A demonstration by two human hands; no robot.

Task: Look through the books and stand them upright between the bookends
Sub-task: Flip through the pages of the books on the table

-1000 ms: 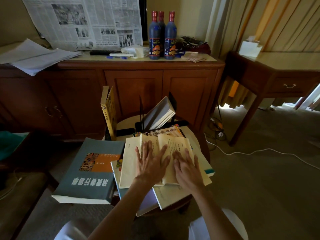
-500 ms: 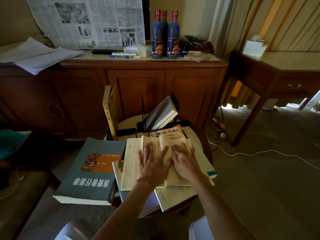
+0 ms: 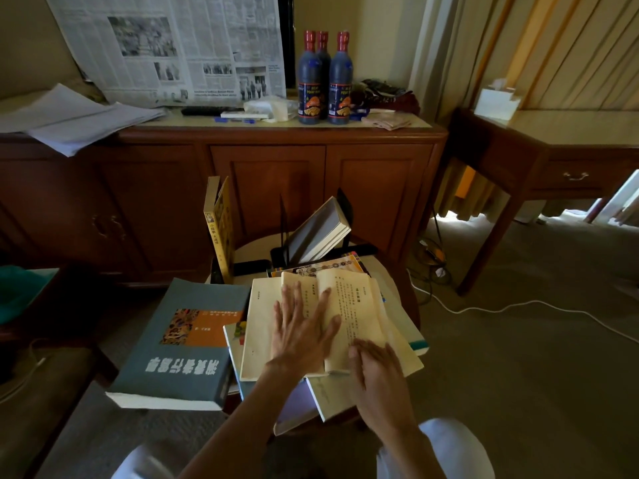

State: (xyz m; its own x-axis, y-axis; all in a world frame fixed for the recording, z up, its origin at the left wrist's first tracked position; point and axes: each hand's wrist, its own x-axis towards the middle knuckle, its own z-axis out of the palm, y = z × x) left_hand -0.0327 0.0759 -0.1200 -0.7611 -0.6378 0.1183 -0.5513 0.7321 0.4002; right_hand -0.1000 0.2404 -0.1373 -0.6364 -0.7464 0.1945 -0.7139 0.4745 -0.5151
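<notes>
An open cream-paged book (image 3: 349,305) lies on top of a pile of books on a small round table (image 3: 397,281). My left hand (image 3: 301,333) rests flat on its left page, fingers spread. My right hand (image 3: 377,371) lies over the book's lower right corner, slightly blurred. A thick grey-blue book (image 3: 179,344) lies flat at the left, overhanging the table. A yellow book (image 3: 219,229) stands upright at the left black bookend (image 3: 249,267). A grey book (image 3: 320,229) leans against the right bookend (image 3: 345,205).
A wooden sideboard (image 3: 269,174) stands right behind the table, with three dark bottles (image 3: 325,77), a newspaper (image 3: 173,46) and loose papers on top. A wooden side table (image 3: 553,150) is at the right. A white cable (image 3: 518,307) runs across the carpet.
My right hand has slid down from the middle of the right page to the book's lower right corner. My left hand has stayed flat on the left page.
</notes>
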